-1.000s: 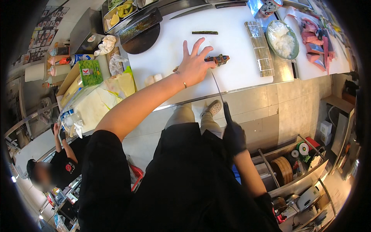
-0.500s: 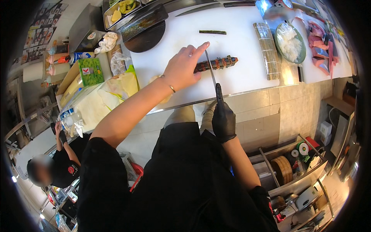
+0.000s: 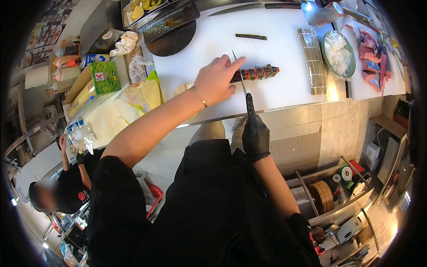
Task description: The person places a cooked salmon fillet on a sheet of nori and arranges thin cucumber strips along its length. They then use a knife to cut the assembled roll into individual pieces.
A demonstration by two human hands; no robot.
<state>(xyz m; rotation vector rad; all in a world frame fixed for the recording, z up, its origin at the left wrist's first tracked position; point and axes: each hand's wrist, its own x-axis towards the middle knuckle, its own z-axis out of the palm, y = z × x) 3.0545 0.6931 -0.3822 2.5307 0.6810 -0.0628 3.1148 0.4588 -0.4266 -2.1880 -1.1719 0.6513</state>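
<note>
A dark seaweed roll [image 3: 263,73] lies on the white cutting board [image 3: 284,95], its right part scored into slices with reddish filling showing. My bare left hand [image 3: 217,79] is closed over the roll's left end, with the forefinger pointing out beside the blade. In my black-gloved right hand [image 3: 256,139] is a long knife [image 3: 242,81], its blade across the roll close to my left fingers. The blade's tip reaches past the far side of the roll. Beyond the roll rests a thin, dark green strip [image 3: 251,37]. How deep the blade sits, I cannot tell.
At the right are a bamboo rolling mat [image 3: 312,62], a bowl of rice [image 3: 339,54] and cut pink fish [image 3: 371,62]. A second knife [image 3: 240,9] lies along the far edge. A dark round pan [image 3: 173,40] stands at the left. Another person [image 3: 66,191] works at lower left.
The knife has slid farther forward across the roll and sits slightly more to the left along it. My left hand has shifted its fingers. The whole view has moved a little.
</note>
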